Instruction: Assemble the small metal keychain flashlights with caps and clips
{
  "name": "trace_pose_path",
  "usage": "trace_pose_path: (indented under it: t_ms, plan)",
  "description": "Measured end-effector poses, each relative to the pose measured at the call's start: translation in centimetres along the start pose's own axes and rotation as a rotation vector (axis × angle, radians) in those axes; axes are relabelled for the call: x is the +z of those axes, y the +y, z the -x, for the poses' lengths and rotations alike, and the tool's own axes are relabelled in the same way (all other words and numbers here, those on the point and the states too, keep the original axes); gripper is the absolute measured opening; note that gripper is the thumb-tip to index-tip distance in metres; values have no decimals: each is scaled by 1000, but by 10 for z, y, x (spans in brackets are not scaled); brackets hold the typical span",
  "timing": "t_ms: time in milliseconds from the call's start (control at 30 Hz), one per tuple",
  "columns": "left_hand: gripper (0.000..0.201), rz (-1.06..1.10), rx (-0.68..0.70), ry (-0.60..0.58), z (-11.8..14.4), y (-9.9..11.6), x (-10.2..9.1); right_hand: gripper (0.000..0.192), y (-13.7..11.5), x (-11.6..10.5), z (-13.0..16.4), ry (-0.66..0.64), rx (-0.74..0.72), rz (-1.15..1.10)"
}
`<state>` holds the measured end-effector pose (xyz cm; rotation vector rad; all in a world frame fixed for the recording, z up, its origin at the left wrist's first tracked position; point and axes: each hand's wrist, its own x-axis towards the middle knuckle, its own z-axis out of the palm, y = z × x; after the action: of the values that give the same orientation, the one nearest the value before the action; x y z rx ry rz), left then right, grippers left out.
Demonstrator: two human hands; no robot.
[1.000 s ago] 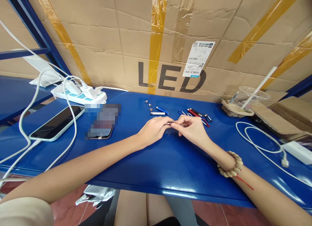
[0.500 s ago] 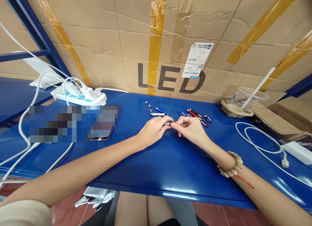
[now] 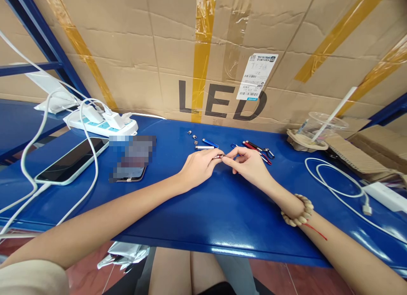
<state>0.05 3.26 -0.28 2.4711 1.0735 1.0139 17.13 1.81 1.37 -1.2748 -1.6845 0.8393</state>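
My left hand (image 3: 199, 168) and my right hand (image 3: 249, 165) meet over the blue table (image 3: 206, 210), both pinching a small red metal tube (image 3: 218, 156) between the fingertips. Just behind the hands lie a silver tube (image 3: 204, 148), a blue tube (image 3: 210, 143) and a few tiny silver caps (image 3: 193, 136). To the right of those rest red and black tubes with key clips (image 3: 259, 151). A beaded bracelet (image 3: 297, 211) circles my right wrist.
A phone (image 3: 71, 160) on a white cable, a second phone (image 3: 129, 173) and a power strip (image 3: 100, 124) sit at the left. At the right are a plastic cup with straw (image 3: 318, 127), a coiled white cable (image 3: 337, 185) and cardboard pieces. A large LED carton (image 3: 222, 53) walls the back.
The hands stay joined on the small red tube, with only slight finger shifts. The view has drifted a little.
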Motion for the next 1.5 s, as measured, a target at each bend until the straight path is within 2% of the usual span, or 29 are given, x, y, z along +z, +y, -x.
trace_pose_path:
  t_ms: [167, 400, 800, 1000, 1500]
  plan:
    - [19, 93, -105, -58, -2, 2, -5, 39, 7, -4, -2, 49, -106, 71]
    - [17, 134, -89, -64, -3, 0, -3, 27, 13, -5, -3, 63, -229, 60]
    - [18, 220, -74, -119, -3, -3, -2, 20, 13, -10, -5, 70, -343, 122]
    - [18, 235, -68, -119, -2, -2, -3, 21, 14, -11, -5, 58, -352, 152]
    - [20, 244, -53, -159, -2, -1, -4, 20, 14, -10, -5, 15, -338, 22]
